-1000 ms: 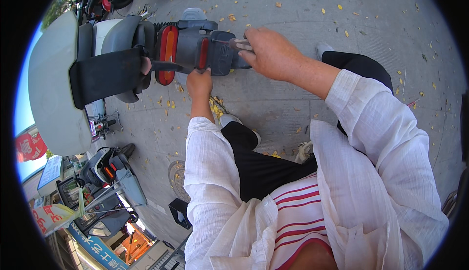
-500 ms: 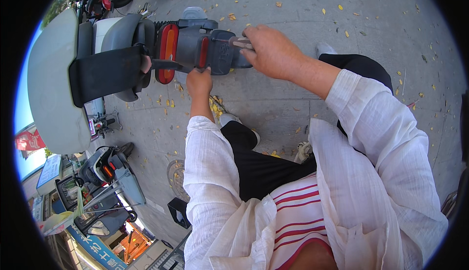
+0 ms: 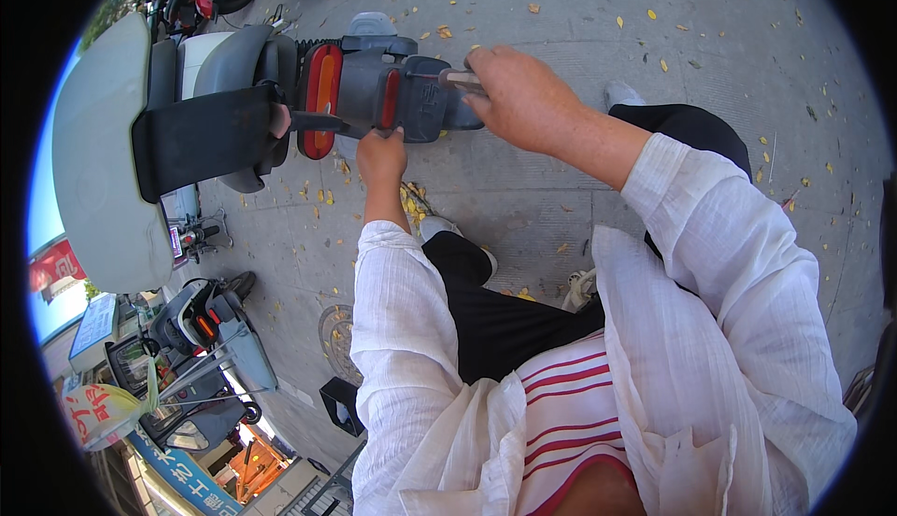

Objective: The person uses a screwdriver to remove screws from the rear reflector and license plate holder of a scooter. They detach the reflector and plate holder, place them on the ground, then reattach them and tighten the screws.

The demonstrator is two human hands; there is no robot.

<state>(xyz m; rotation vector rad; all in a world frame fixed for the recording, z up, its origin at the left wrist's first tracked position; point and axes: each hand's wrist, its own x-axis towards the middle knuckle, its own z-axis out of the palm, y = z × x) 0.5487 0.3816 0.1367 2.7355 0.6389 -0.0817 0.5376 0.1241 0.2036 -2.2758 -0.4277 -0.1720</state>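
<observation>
Gripping the lower edge of a grey scooter tail, the left hand has its fingers curled tight around the plastic just below the red tail light. The right hand is closed around a thin metal tool, its tip resting against the right end of the tail. A black mudguard hangs to the left. Yellow leaves lie scattered on the grey pavement.

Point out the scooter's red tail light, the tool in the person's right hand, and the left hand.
red tail light (image 3: 320, 96), head view, middle of the lens.
tool (image 3: 460, 78), head view, metal shaft beside the right hand.
left hand (image 3: 381, 154), head view, back of the hand.
</observation>
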